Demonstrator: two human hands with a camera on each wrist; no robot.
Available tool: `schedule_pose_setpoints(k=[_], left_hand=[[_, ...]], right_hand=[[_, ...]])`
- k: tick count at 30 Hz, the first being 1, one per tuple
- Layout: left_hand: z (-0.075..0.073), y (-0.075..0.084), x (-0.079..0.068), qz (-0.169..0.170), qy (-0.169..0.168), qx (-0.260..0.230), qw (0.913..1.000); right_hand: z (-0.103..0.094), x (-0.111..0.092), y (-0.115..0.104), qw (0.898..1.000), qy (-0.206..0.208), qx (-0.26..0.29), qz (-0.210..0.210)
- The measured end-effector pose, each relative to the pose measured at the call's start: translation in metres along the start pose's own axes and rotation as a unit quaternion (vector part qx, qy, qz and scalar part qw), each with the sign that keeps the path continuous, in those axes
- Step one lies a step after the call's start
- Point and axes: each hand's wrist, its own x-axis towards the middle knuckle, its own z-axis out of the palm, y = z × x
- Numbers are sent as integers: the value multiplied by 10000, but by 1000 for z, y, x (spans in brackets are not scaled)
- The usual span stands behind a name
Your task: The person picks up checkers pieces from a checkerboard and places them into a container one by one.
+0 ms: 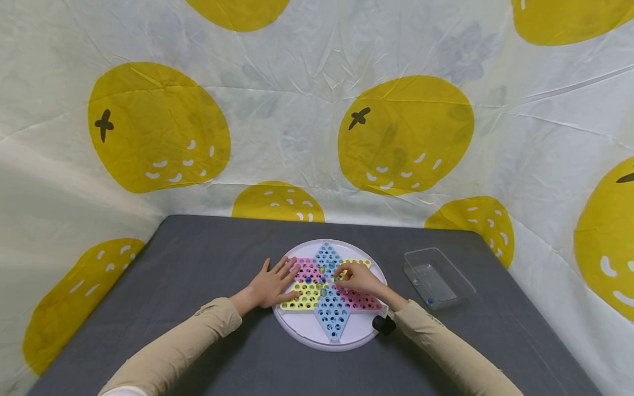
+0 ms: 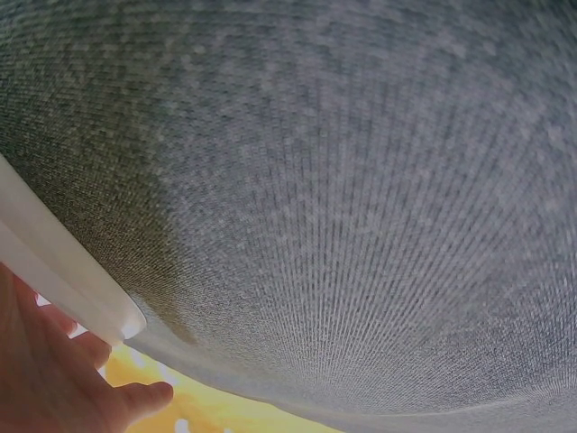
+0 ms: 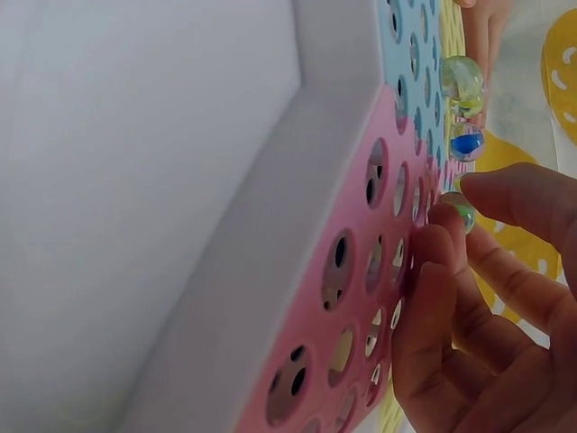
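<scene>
A round white Chinese checkers board [image 1: 297,325] lies on the table, its perforated star coloured pink, yellow and blue. My left hand [image 1: 271,285] rests on the board's left side with fingers spread, over the pink and yellow points. Over the right of the star's middle, my right hand [image 1: 360,279] pinches a greenish glass marble [image 3: 465,213] between thumb and fingertips, close to the holes. Several marbles sit near the centre, among them a blue marble [image 3: 467,142] and a clear greenish marble [image 3: 462,78]. Whether the pinched marble touches a hole cannot be made out.
A clear plastic box [image 1: 441,281] with a few marbles in it stands right of the board. Dark grey cloth [image 1: 218,247] covers the table. Behind and at the sides hangs a white curtain [image 1: 287,126] with large yellow fruit prints.
</scene>
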Motion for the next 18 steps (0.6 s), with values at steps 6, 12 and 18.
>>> schedule_pose_setpoints(k=[6,12,18], left_hand=[[-1,1,0,-40,-47,22,10000],[-1,0,0,-1,-12,19,10000],[-1,0,0,46,32,-40,10000]], right_hand=[[2,1,0,9998,59,-41,175],[3,2,0,9997,99,-33,200],[3,1,-1,9998,106,32,160]])
